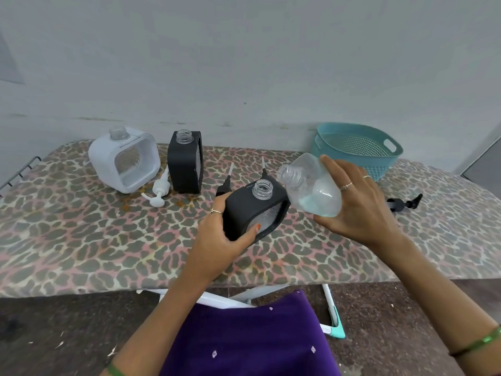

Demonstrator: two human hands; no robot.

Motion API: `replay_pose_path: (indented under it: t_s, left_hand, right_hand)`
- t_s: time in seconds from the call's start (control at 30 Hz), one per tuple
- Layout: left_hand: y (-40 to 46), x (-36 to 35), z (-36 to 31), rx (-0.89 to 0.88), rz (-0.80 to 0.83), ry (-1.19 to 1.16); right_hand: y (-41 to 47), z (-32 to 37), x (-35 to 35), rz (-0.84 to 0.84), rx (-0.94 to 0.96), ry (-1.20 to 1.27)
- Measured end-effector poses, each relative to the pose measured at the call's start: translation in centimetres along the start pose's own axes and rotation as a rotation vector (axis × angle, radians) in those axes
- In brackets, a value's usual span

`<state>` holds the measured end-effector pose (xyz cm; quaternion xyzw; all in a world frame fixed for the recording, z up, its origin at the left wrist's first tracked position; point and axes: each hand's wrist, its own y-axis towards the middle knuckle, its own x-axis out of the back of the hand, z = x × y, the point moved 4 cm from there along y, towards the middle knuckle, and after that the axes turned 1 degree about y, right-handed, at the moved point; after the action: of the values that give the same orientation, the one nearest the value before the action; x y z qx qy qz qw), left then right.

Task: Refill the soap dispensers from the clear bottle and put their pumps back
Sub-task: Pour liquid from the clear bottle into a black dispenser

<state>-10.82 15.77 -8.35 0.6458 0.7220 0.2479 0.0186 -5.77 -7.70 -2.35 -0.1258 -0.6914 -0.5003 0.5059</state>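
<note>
My left hand [221, 237] grips a black soap dispenser [254, 213], tilted, its open clear neck facing up. My right hand [357, 204] holds the clear bottle [311, 185] tipped sideways, its open mouth just right of and above the dispenser's neck; a little bluish liquid sits in its lower end. A second black dispenser [185, 162] and a white dispenser [124, 158] stand open at the back left. A white pump [160, 191] lies between them. Two black pumps [226, 183] [264, 170] lie behind the held dispenser, partly hidden. Another black pump [405, 203] lies to the right.
Everything rests on an ironing board with a leopard-print cover [81, 240] against a white wall. A teal perforated basket [357, 149] stands at the back right. A metal rack [19, 172] sticks out at the board's left end. Purple cloth [249, 340] covers my lap below.
</note>
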Motion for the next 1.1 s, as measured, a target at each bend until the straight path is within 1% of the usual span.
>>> replay_pose_path:
  t_s: [0.43,0.7,1.1]
  left_hand:
    - [0.0,0.0,-0.4,-0.015,0.008,0.006]
    - [0.0,0.0,-0.2,-0.012,0.011,0.022]
    - [-0.1,-0.1,0.1,-0.005,0.007,0.002]
  right_hand:
    - [1.3,0.3,1.2,0.028,0.065,-0.160]
    - [1.8,0.4,1.6,0.041,0.110,-0.209]
    - [2.1,0.3,1.9,0.012,0.150,-0.249]
